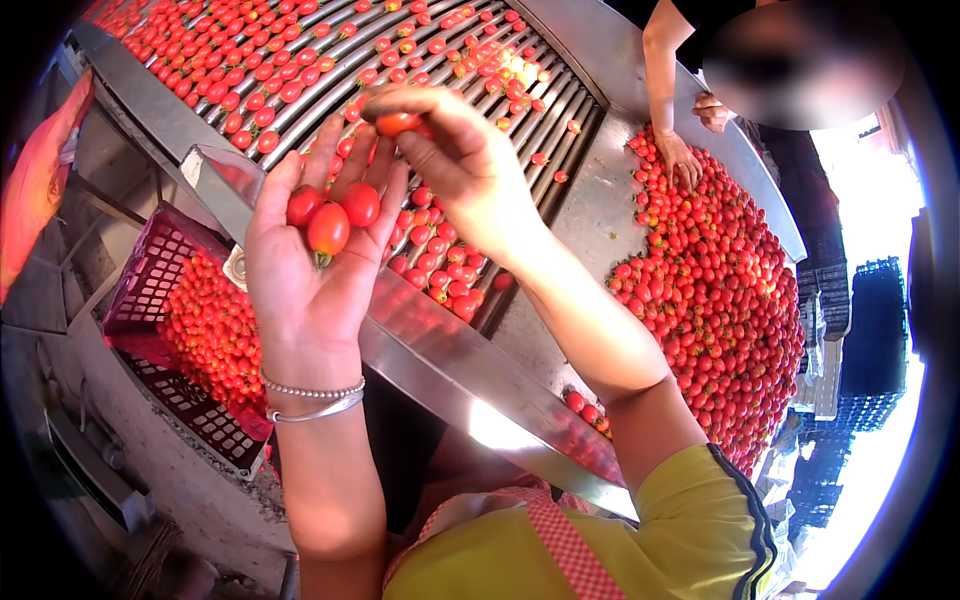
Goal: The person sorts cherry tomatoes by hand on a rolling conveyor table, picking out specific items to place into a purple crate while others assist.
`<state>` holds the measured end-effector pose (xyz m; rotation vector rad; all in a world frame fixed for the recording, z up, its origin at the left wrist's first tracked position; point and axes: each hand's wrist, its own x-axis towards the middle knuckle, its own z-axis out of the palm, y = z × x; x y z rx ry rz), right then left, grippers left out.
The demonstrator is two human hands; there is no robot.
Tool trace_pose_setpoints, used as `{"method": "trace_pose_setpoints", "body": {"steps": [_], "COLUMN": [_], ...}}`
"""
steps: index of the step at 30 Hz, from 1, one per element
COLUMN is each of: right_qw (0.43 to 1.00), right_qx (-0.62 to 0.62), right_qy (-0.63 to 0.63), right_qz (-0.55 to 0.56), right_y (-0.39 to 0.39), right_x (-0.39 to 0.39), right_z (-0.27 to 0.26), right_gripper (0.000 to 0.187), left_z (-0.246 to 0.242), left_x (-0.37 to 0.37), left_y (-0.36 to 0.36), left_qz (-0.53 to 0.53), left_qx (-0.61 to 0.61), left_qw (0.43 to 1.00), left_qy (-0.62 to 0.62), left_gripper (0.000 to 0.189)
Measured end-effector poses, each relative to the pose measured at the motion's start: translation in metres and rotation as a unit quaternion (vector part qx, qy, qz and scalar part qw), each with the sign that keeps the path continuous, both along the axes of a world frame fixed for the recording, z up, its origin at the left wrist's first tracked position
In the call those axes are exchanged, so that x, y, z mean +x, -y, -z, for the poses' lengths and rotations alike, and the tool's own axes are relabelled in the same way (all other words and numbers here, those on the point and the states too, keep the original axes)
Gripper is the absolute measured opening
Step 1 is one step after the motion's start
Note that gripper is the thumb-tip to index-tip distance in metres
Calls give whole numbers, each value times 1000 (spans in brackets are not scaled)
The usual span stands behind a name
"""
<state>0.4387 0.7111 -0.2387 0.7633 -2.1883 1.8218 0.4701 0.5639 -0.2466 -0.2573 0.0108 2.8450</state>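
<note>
Palm up above the near rail of a roller conveyor (551,180), my left hand (307,277) cups several red cherry tomatoes (328,228). One of them has a green stem end turned toward my wrist. My right hand (480,180) is just beyond the left fingertips, pinching a cherry tomato (396,124) between thumb and fingers. Loose tomatoes (442,259) lie on the steel rollers beneath both hands. More tomatoes (247,75) cover the rollers at the upper left.
A metal rail (450,382) runs between my body and the rollers. Below left stands a purple plastic crate (142,289) of small tomatoes. At right, another person's hand (679,161) touches a large tomato heap (720,300) on a metal tray. Stacked crates (870,330) stand beyond.
</note>
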Motion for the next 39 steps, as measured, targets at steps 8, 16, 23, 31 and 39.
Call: {"method": "trace_pose_setpoints", "body": {"steps": [8,16,23,31,39], "right_qw": [993,992,907,835,883], "right_qx": [-12,19,413,458,461], "right_qy": [93,87,25,38,-89], "right_qz": [-73,-87,79,303,0], "right_y": [14,2,-64,-112,-51], "right_x": [1,-5,39,36,31], "right_z": [-10,-3,152,163,159], "right_gripper": [26,32,65,56,56], "left_z": [7,11,-2,-5,-1], "left_x": [-4,-5,-11,-9,-7], "left_y": [3,7,35,76,73], "left_qz": [-16,-3,-67,-140,-200], "left_qx": [-31,56,114,119,91], "left_qw": [999,998,991,981,976], "left_qy": [-7,-6,-30,-63,3], "left_gripper": [34,30,29,27,34]}}
